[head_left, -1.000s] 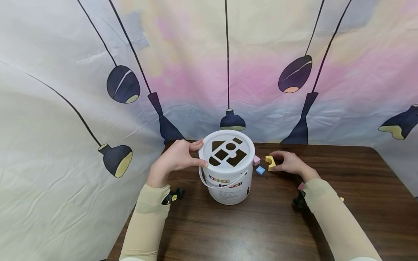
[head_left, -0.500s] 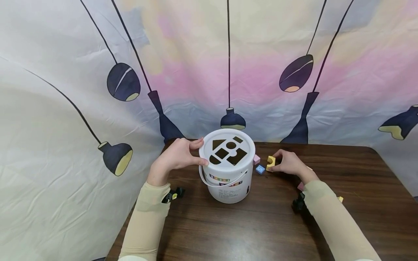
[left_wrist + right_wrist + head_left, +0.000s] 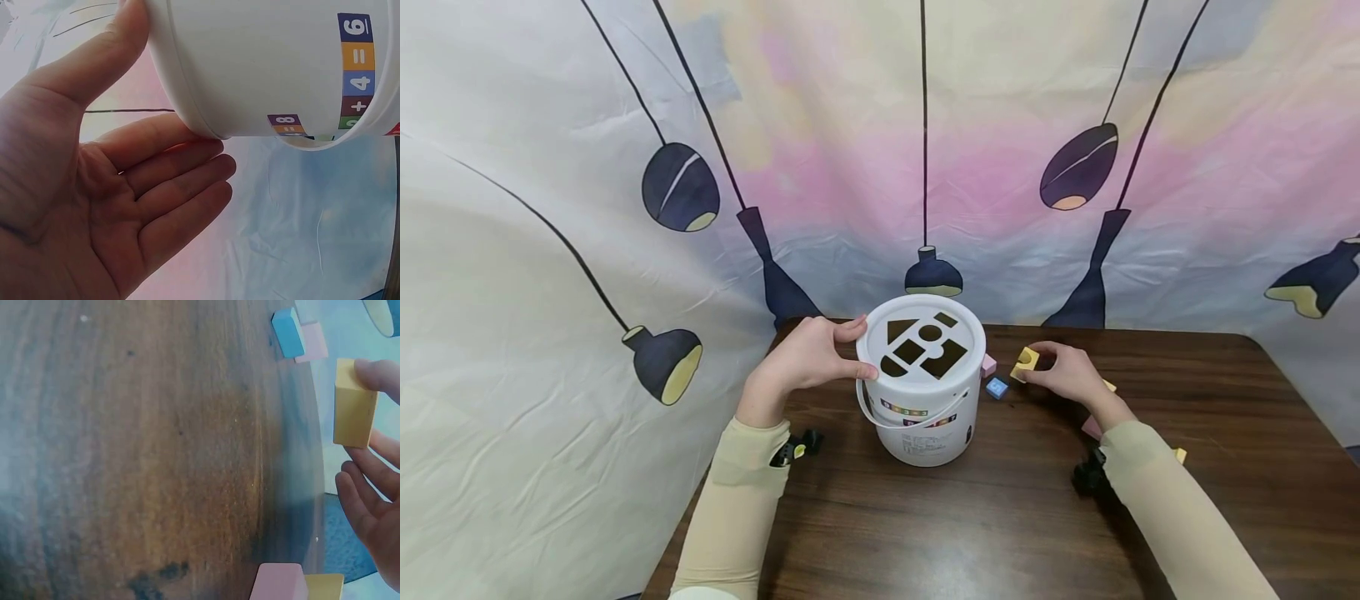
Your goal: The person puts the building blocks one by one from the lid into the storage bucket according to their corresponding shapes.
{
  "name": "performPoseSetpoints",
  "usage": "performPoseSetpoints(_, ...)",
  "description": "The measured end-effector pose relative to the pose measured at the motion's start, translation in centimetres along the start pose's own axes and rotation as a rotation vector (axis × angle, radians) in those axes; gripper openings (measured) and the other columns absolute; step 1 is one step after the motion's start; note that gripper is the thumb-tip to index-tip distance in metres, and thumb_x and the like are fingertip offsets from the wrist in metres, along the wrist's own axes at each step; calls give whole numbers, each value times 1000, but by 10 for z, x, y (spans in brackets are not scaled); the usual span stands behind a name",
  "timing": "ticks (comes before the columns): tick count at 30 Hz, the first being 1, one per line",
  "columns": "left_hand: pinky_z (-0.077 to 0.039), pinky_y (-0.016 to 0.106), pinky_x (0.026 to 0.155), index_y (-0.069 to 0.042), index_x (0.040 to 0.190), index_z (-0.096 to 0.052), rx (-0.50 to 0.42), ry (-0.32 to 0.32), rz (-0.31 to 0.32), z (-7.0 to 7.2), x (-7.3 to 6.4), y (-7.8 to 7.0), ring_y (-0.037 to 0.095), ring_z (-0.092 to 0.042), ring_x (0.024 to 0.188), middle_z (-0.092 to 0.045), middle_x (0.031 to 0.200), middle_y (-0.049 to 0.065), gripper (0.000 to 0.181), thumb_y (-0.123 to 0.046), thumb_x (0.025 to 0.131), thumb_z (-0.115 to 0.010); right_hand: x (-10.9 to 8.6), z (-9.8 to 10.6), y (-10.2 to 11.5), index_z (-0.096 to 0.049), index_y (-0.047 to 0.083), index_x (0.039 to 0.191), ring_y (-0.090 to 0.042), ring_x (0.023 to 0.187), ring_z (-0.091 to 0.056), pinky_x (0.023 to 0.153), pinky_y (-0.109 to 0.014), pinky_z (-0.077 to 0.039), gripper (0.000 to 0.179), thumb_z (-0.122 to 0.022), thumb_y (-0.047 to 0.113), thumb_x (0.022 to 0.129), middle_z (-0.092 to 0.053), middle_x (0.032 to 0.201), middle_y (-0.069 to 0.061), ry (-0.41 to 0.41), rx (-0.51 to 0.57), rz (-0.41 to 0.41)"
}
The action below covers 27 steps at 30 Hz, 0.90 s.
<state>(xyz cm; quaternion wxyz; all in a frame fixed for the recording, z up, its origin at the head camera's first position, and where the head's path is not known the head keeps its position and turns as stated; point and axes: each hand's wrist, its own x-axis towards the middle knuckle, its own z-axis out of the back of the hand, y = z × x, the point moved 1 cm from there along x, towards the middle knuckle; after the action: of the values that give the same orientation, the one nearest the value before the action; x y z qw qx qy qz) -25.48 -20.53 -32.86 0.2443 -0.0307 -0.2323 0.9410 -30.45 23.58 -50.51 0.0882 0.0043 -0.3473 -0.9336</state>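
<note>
A white bucket (image 3: pixel 925 446) with a handle stands on the table, its lid (image 3: pixel 917 309) cut with holes of several shapes. Thumb and fingers of my left hand (image 3: pixel 808 358) hold the lid's rim at the left; in the left wrist view the other fingers (image 3: pixel 181 219) extend below it. My right hand (image 3: pixel 1067 371) pinches a yellow block (image 3: pixel 1025 365) with a half-round notch, right of the bucket. In the right wrist view the block (image 3: pixel 354 412) sits between thumb and fingertips. A blue block (image 3: pixel 997 388) and a pink block (image 3: pixel 988 365) lie between bucket and right hand.
Near the right wrist lie another pink block (image 3: pixel 1092 427) and a yellow block (image 3: pixel 1109 386), partly hidden. One more yellow piece (image 3: pixel 1181 455) shows behind the right sleeve. The brown wooden table (image 3: pixel 970 533) ends at a patterned cloth (image 3: pixel 850 167) behind.
The yellow block has tilted and risen slightly in my right hand, its notch now turned upward. My left hand and the bucket have stayed in place.
</note>
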Motion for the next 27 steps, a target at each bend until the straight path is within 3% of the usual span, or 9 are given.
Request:
performPoseSetpoints(9, -56, 40, 99, -13, 151, -58, 42, 56, -36, 10, 4, 1, 29, -58, 137, -58, 152, 2, 86, -53, 82, -91, -7, 4, 13, -58, 3, 151, -46, 122, -62, 95, -61, -52, 83, -79, 59, 93, -63, 141, -26, -57, 7, 17)
performPoseSetpoints(19, -49, 44, 111, -14, 148, -59, 38, 92, 33, 14, 10, -3, 30, -51, 145, -58, 152, 0, 86, -51, 79, -95, -17, 8, 39, -60, 4, 149, -41, 117, -66, 89, -56, -56, 81, -80, 58, 92, -69, 131, -22, -123, 49, 19)
performPoseSetpoints(27, -47, 45, 114, -13, 148, -59, 36, 97, 46, 14, 13, -5, 30, -51, 145, -59, 151, 1, 85, -47, 79, -96, -25, 18, 58, -65, 7, 146, -38, 112, -67, 85, -47, -53, 77, -80, 60, 92, -72, 126, -16, -197, 88, 15)
